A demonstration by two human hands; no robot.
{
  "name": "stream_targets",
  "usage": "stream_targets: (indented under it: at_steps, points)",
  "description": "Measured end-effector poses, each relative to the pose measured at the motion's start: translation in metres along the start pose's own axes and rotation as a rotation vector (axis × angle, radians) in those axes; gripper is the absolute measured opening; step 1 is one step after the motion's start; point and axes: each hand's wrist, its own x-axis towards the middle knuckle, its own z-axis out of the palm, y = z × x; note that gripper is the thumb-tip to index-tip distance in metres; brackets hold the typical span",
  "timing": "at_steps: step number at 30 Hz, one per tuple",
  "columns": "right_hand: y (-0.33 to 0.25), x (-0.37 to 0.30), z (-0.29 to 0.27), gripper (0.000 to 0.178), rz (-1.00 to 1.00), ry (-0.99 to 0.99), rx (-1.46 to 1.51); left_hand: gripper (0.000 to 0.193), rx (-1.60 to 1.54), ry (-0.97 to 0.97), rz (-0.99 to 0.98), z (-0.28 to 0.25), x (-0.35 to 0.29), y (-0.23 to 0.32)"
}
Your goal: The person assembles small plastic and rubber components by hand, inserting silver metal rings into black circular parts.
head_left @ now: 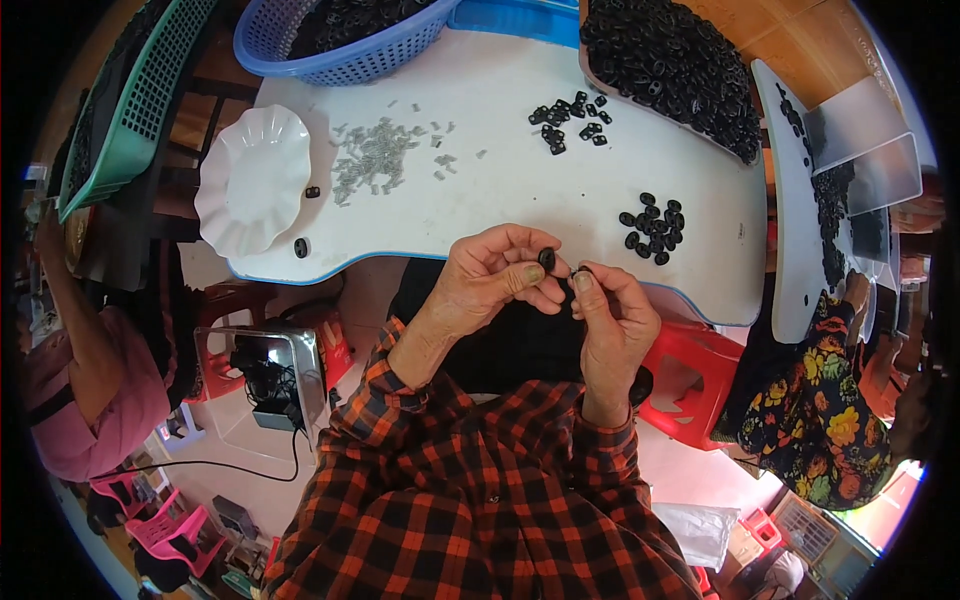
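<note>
The left hand point(500, 278) is closed in a pinch: its thumb and curled fingers grip a black oval piece point(547, 258), which stands on edge at the fingertips. The right hand point(615, 312) is also closed, thumb against forefinger, on something small that the fingertips mostly hide; I cannot tell what it is. The two sets of fingertips come close together, with the black oval piece on the nine o'clock side of the right thumb; whether they touch is unclear.

Both hands are raised before the near edge of the white table point(500, 205). The left forearm, in a plaid sleeve, points towards one o'clock with the wrist bent inward; the right forearm points almost to twelve, its thumb uppermost and aimed at eleven.

Clock positions from the hands: a cluster of black oval pieces point(655, 227) lies at two, a scatter of black two-holed pieces point(572, 120) at twelve, and a large heap of black pieces point(668, 70) at one. Small clear pieces point(376, 157) are spread at ten. A white scalloped plate point(255, 185) sits between nine and ten, and a blue perforated basket point(350, 68) near eleven.
</note>
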Motion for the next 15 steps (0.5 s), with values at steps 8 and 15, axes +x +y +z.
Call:
stream_targets:
  at_steps: [8,15]
  points:
    - [0.0000,-0.0007,-0.0017,0.009,-0.013,-0.009,0.028,0.032,-0.093,-0.053,-0.002,-0.0024,-0.0005,-0.0041]
    - [-0.0046,-0.0025,0.0010,0.010,-0.029,-0.030,0.020,0.032,-0.069,-0.061,0.022,-0.0051,0.0000,-0.0077]
